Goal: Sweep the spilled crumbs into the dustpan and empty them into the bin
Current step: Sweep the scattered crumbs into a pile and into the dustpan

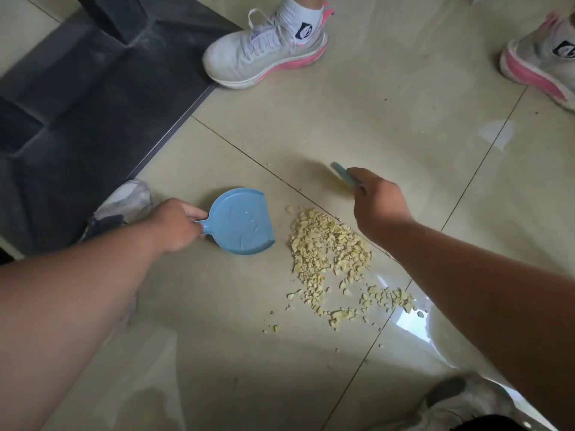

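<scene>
A pile of pale yellow crumbs (329,250) lies on the beige tiled floor, with a thinner trail spreading toward the lower right. My left hand (174,223) grips the handle of a small blue dustpan (239,222), which rests on the floor just left of the pile with its open lip facing the crumbs. My right hand (375,200) holds a small blue brush (342,177) with pale bristles, blurred, above and to the right of the pile. No bin is in view.
Another person's white and pink sneakers stand at the top centre (264,54) and top right (538,63). A dark grey furniture base (77,98) fills the upper left. My own shoes show at the left (124,200) and bottom right (457,396).
</scene>
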Tool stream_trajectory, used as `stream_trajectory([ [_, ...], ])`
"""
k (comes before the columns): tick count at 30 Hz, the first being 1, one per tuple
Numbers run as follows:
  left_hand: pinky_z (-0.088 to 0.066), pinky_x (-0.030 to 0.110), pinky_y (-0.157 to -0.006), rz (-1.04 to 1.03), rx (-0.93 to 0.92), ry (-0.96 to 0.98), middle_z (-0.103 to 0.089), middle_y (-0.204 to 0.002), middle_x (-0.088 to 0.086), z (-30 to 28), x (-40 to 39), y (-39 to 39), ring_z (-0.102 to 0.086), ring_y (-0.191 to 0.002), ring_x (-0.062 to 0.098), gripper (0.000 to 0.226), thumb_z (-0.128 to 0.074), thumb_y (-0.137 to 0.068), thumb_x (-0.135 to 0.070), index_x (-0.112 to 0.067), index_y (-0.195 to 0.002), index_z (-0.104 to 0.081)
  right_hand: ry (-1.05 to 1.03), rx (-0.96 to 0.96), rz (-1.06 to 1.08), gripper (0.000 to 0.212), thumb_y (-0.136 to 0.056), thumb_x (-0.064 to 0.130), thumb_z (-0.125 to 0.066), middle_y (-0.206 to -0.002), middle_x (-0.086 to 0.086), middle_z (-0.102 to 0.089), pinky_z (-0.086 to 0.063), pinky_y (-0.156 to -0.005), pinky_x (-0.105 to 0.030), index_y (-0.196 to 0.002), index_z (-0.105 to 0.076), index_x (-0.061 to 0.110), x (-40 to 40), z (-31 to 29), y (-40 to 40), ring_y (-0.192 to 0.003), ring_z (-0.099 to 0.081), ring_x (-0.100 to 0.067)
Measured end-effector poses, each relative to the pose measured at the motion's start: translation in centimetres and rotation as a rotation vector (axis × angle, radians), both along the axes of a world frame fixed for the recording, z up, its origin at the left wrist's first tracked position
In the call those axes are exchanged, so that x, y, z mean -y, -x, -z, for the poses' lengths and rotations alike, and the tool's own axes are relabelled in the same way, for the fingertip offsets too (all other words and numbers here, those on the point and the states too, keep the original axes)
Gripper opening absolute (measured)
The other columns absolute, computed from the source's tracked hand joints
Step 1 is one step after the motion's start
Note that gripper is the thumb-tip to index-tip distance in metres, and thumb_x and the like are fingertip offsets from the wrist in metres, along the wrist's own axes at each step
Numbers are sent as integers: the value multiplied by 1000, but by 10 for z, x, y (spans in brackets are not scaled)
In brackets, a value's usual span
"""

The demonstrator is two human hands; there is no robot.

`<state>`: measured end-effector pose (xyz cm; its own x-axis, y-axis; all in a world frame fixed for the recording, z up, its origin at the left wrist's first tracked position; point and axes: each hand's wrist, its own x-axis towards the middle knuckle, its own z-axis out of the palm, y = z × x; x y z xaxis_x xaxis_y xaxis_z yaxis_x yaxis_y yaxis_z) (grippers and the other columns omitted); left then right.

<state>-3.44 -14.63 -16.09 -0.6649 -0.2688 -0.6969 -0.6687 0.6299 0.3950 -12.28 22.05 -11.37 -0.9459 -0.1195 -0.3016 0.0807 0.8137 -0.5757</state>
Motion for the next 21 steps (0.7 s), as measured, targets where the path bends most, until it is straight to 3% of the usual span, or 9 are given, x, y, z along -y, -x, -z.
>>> stream_trajectory([
  [2,-58,35,-94,3,-27,17,-83,-95,-7,-4,4,8,-76,-104,21,21,-74,-91,-16,-26,-105,-85,-38,-28,13,43,-103,11,-37,-99,-9,-69,-59,-61,-40,-134,-61,28,8,2,14,-69,-65,-23],
  [5,-55,31,-82,7,-41,43,-83,-98,-5,-2,11,12,-74,-93,20,23,-73,-92,-16,-25,-110,-84,-58,6,-54,47,-103,9,-37,-110,-12,-70,-61,-69,-42,-139,-58,31,29,13,19,-76,-67,-24],
  [8,-59,35,-88,14,-43,36,-83,-95,-7,8,18,8,-73,-87,19,17,-73,-91,-18,-29,-98,-85,-42,61,-183,57,-102,7,-38,-110,-7,-68,-53,-58,-31,-148,-50,38,51,22,11,-67,-63,-19],
  [10,-56,31,-84,47,-27,24,-78,-87,-11,10,20,4,-69,-81,17,17,-72,-91,-19,-33,-90,-82,-42,83,-293,62,-100,6,-39,-111,-2,-67,-46,-55,-21,-149,-46,43,61,24,1,-69,-63,-14],
  [14,-54,29,-82,108,19,46,-77,-88,-14,8,20,0,-66,-82,11,20,-73,-92,-29,-37,-107,-84,-39,95,-475,71,-95,-3,-42,-134,-4,-67,-55,-84,-28,-151,-44,40,67,29,-22,-113,-66,-22],
  [17,-56,31,-94,112,18,51,-81,-101,-12,4,16,-1,-74,-101,14,28,-73,-93,-27,-33,-118,-82,-57,46,-580,72,-91,-8,-44,-138,-6,-64,-54,-95,-34,-150,-47,34,54,28,-35,-117,-64,-25],
  [21,-56,31,-94,106,26,51,-82,-99,-12,-1,5,-3,-74,-101,15,26,-71,-94,-24,-35,-115,-83,-112,9,-702,65,-90,-6,-50,-139,-5,-63,-48,-105,-34,-146,-53,28,32,32,-51,-123,-59,-26],
])
